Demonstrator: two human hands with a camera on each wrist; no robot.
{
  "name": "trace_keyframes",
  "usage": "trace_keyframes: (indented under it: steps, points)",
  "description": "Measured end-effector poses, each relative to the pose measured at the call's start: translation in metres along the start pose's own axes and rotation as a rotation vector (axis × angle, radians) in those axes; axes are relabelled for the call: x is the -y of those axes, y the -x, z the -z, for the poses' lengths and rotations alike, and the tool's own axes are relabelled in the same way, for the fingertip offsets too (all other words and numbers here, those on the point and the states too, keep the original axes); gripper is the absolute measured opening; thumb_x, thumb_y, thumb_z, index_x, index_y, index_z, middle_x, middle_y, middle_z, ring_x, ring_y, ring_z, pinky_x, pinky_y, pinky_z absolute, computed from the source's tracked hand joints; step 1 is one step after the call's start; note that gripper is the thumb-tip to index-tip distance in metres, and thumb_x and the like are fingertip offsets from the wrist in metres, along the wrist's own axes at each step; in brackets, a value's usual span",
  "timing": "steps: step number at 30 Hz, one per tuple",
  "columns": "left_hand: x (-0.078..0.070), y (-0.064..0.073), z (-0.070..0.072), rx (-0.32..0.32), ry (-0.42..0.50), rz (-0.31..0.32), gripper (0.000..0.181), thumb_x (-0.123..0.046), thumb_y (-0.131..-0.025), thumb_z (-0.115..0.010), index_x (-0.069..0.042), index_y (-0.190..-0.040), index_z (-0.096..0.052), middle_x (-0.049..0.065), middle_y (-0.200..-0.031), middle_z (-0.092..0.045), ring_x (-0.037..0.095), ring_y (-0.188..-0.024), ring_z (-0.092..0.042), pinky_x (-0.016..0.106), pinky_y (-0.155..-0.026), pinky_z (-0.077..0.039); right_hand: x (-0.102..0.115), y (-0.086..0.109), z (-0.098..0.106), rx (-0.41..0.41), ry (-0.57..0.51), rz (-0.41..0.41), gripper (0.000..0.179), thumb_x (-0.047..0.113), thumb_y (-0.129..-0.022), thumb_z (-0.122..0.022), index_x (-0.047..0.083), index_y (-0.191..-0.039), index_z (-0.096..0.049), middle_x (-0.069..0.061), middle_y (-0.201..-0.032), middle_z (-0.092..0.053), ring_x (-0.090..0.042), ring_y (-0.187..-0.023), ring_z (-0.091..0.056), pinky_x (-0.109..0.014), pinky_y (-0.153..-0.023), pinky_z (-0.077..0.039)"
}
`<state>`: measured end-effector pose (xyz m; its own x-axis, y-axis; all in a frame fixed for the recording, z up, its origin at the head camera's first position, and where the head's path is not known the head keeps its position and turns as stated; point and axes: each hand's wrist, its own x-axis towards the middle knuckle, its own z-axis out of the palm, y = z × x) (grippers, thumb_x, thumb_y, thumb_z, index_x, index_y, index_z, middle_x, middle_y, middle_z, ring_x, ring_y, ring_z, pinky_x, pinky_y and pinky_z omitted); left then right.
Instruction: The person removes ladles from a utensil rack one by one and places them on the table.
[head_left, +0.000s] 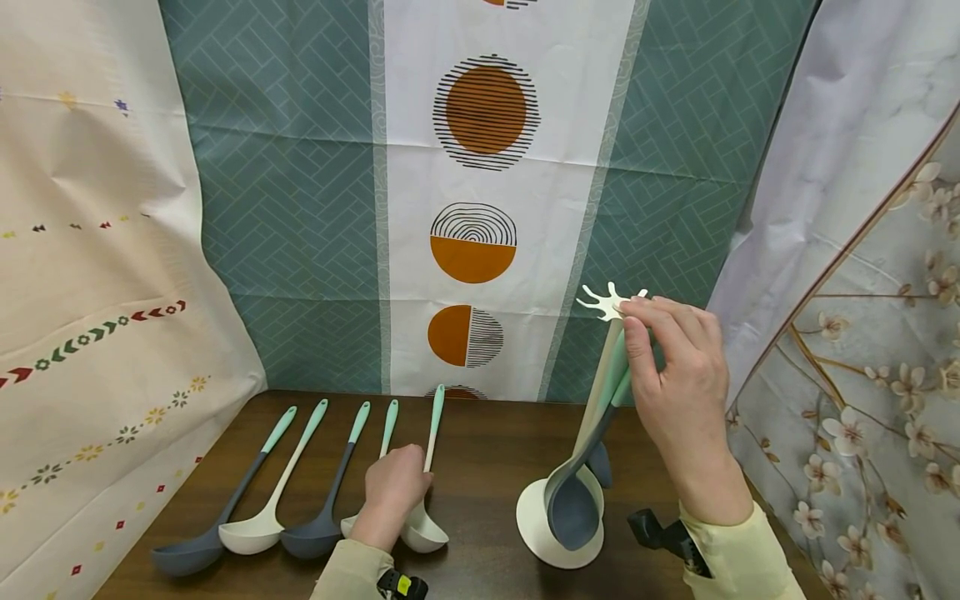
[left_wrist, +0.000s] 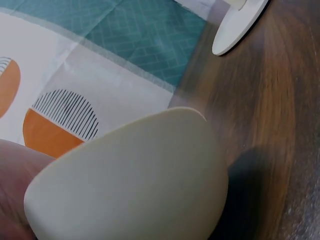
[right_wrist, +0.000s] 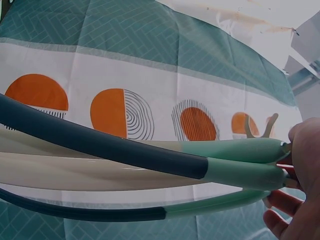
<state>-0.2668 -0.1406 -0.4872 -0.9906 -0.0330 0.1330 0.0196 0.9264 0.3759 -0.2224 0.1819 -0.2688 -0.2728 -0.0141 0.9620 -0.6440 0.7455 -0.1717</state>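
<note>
My right hand (head_left: 678, 379) is at the top of a cream utensil stand (head_left: 528, 529), beside its branching hooks (head_left: 600, 302). Its fingers pinch the mint handle end of a dark grey ladle (head_left: 573, 512), which hangs down against the post. A white ladle and another dark one (head_left: 600, 465) hang behind it, partly hidden. On the left, my left hand (head_left: 397, 487) has its fingers curled at the shaft of a white ladle (head_left: 425, 533). That ladle's pale bowl (left_wrist: 135, 175) fills much of the left wrist view. Another white ladle (head_left: 347, 525) is partly covered by this hand.
To the left lie a dark ladle (head_left: 187, 557), a white ladle (head_left: 251, 535) and a second dark ladle (head_left: 311, 537), their mint handles pointing away. All are on a brown wooden table (head_left: 495, 450). A patterned cloth (head_left: 300, 208) hangs behind, with curtains on both sides.
</note>
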Motion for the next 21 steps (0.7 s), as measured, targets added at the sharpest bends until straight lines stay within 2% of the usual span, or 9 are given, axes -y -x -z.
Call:
trace_keyframes:
  steps: [6, 13, 21]
  points:
    - [0.005, -0.001, 0.001, 0.028, 0.000, 0.022, 0.026, -0.021, -0.096, -0.086, -0.012, -0.079, -0.068, 0.001, -0.070, -0.062, 0.021, -0.062, -0.059, 0.044, -0.058, -0.051, 0.000, 0.000, 0.000, 0.005, -0.001, 0.000, 0.019, 0.011, -0.105, -0.074, 0.009, -0.122, -0.083, -0.012, -0.127, -0.077, -0.040, -0.125, -0.060, -0.046, -0.104, -0.045]
    - [0.009, -0.002, 0.003, 0.038, -0.001, 0.038, 0.026, -0.020, -0.095, -0.086, -0.010, -0.079, -0.068, 0.003, -0.070, -0.061, 0.023, -0.061, -0.059, 0.045, -0.057, -0.052, 0.000, 0.000, 0.002, 0.034, 0.012, 0.002, 0.024, 0.023, -0.111, -0.067, 0.009, -0.125, -0.082, -0.010, -0.130, -0.076, -0.039, -0.129, -0.059, -0.049, -0.105, -0.046]
    - [0.012, 0.000, 0.005, 0.079, -0.001, 0.060, 0.031, -0.021, -0.097, -0.085, -0.011, -0.075, -0.066, 0.003, -0.068, -0.059, 0.023, -0.060, -0.058, 0.043, -0.057, -0.051, 0.000, 0.000, 0.001, 0.022, 0.006, 0.006, 0.024, 0.022, -0.111, -0.068, 0.009, -0.124, -0.083, -0.010, -0.129, -0.077, -0.040, -0.127, -0.060, -0.048, -0.105, -0.045]
